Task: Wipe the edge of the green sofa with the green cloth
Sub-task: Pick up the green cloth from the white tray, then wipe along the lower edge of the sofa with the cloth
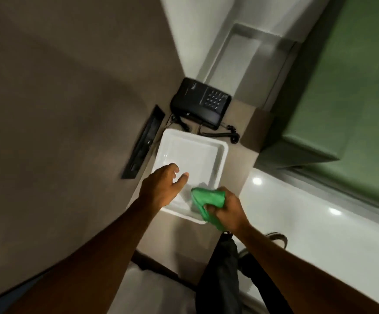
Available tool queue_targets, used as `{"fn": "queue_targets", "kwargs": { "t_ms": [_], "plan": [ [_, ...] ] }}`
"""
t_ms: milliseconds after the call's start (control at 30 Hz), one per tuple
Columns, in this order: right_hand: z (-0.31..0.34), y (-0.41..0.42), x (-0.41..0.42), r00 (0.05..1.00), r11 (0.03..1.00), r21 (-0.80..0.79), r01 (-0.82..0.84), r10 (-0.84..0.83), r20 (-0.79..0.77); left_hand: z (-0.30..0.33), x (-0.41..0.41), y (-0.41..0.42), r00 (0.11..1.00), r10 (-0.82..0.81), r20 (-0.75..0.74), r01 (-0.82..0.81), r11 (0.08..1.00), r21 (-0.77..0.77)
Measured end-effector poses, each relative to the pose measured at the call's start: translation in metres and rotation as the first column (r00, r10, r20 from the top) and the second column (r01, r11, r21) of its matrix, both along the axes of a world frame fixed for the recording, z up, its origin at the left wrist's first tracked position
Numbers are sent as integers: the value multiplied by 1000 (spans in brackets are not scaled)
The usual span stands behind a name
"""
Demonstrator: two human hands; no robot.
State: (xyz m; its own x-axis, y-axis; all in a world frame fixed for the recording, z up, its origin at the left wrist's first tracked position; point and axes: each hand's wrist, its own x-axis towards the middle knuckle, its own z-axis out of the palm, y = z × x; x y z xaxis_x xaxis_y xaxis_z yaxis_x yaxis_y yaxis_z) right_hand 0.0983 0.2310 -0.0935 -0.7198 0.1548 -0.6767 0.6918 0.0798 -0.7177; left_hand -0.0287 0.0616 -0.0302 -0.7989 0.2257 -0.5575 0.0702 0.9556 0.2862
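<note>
The green cloth (209, 200) is bunched in my right hand (229, 209), held over the near right corner of a white tray (220, 152). My left hand (163, 186) hovers over the tray's near left side with fingers apart, holding nothing. The green sofa (342, 105) fills the upper right of the view, its front edge running above the glossy white floor. Neither hand is near the sofa.
A black desk phone (201, 103) with a coiled cord sits behind the tray on a beige counter (184, 241). A black slot panel (142, 143) is set in the brown wall at left. My dark trouser leg and shoe (276, 239) stand on the white floor (319, 234).
</note>
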Motion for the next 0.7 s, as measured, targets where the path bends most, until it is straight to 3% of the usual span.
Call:
{"fn": "queue_targets", "kwargs": {
  "t_ms": [133,300,500,700],
  "plan": [
    [14,60,71,945,959,14,282,-280,167,27,4,91,981,-193,-14,193,980,46],
    [16,124,147,775,803,31,596,-585,239,39,44,226,879,-478,-2,476,876,72],
    [5,170,218,561,582,32,813,-795,231,35,114,356,652,-757,-50,758,650,51],
    [-39,189,242,309,314,-6,950,-934,181,1,144,445,380,-925,20,923,378,-67]
  ]
}}
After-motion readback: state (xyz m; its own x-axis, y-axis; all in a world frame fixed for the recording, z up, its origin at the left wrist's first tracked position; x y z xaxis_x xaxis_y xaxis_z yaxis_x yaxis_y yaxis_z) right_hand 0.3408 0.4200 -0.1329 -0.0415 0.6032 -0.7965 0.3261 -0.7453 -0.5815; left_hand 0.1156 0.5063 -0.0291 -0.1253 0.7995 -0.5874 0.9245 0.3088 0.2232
